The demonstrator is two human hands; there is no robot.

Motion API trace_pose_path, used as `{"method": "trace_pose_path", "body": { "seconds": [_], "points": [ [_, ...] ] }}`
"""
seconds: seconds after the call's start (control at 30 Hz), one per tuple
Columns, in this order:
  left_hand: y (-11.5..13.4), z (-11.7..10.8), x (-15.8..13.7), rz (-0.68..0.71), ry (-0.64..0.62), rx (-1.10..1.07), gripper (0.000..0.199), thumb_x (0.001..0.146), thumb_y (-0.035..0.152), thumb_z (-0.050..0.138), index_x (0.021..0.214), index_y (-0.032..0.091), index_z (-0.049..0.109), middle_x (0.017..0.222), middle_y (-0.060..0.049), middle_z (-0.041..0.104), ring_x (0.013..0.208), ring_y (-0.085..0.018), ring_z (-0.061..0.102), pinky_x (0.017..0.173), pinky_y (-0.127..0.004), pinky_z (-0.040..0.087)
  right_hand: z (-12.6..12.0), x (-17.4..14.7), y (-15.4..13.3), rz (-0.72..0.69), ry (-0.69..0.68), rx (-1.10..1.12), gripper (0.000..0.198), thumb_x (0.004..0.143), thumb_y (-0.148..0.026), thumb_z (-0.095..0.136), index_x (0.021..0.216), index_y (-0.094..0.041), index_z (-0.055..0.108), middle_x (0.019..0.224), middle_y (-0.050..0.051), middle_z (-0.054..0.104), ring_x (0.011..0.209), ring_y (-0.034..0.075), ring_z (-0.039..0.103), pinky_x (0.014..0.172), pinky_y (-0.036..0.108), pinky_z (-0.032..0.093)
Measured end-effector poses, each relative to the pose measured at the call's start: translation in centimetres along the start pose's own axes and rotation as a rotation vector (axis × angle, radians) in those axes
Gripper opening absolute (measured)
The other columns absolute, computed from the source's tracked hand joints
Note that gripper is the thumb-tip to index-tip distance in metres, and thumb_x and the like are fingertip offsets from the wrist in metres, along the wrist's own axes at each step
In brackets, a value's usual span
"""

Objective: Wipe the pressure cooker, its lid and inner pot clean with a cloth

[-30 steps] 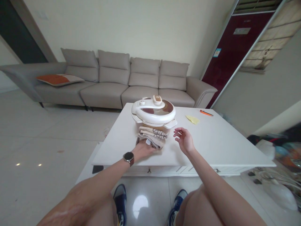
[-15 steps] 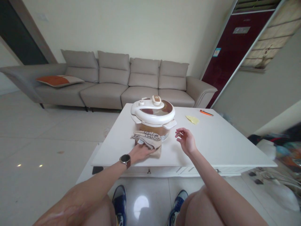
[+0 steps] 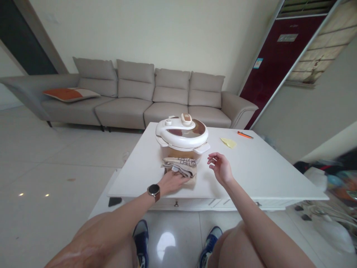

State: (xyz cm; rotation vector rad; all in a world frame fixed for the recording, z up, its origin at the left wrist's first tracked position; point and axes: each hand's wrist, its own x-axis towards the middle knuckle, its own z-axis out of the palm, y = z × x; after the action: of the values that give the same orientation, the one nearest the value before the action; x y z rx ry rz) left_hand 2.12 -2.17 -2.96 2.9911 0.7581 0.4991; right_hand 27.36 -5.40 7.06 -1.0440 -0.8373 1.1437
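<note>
A white and brown electric pressure cooker (image 3: pixel 182 142) stands on the white coffee table, its lid on. A folded beige cloth (image 3: pixel 181 164) with a patterned top layer is pressed close to the cooker's front. My left hand (image 3: pixel 173 181), with a watch on its wrist, grips the near side of this cloth; part of its fingers is hidden in the folds. Just right of the cooker, my right hand (image 3: pixel 220 167) hovers over the table with nothing in it, fingers loosely bent and apart. The cooker's lower front is covered by the cloth.
On the coffee table (image 3: pixel 264 171) lie a yellow paper piece (image 3: pixel 228 142) and an orange cutter knife (image 3: pixel 245 134). A grey sofa (image 3: pixel 170 98) with an orange-and-white cushion (image 3: pixel 68 94) stands behind. Cables and clutter (image 3: pixel 331 208) are on the floor at right.
My left hand has slid the folded cloth a little to the right along the cooker's front. My right hand stays almost where it was.
</note>
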Motion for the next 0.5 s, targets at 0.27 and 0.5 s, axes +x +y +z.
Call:
{"method": "trace_pose_path", "body": {
  "seconds": [0.27,0.5],
  "points": [
    [4.7,-4.2,0.2,-0.384,0.293,-0.781,0.043,0.094,0.028,0.055,0.135,0.024,0.066,0.131,-0.011,0.071,0.121,-0.032,0.064,0.109,-0.046,0.046,-0.6,0.5,-0.2,-0.027,-0.014,-0.036,0.023,0.074,-0.045,0.065,0.074,-0.023,0.072,0.076,0.002,0.064,0.068,0.016,0.058,0.054,0.026,0.039],
    [4.4,-7.3,1.4,-0.656,0.131,-1.782,0.053,0.086,0.036,0.063,0.136,0.021,0.065,0.118,-0.011,0.077,0.107,-0.030,0.072,0.101,-0.046,0.052,-0.8,-0.1,-0.4,-0.103,-0.336,-0.321,0.030,0.087,-0.050,0.065,0.094,-0.024,0.078,0.108,0.006,0.076,0.108,0.025,0.066,0.090,0.036,0.050]
  ]
}}
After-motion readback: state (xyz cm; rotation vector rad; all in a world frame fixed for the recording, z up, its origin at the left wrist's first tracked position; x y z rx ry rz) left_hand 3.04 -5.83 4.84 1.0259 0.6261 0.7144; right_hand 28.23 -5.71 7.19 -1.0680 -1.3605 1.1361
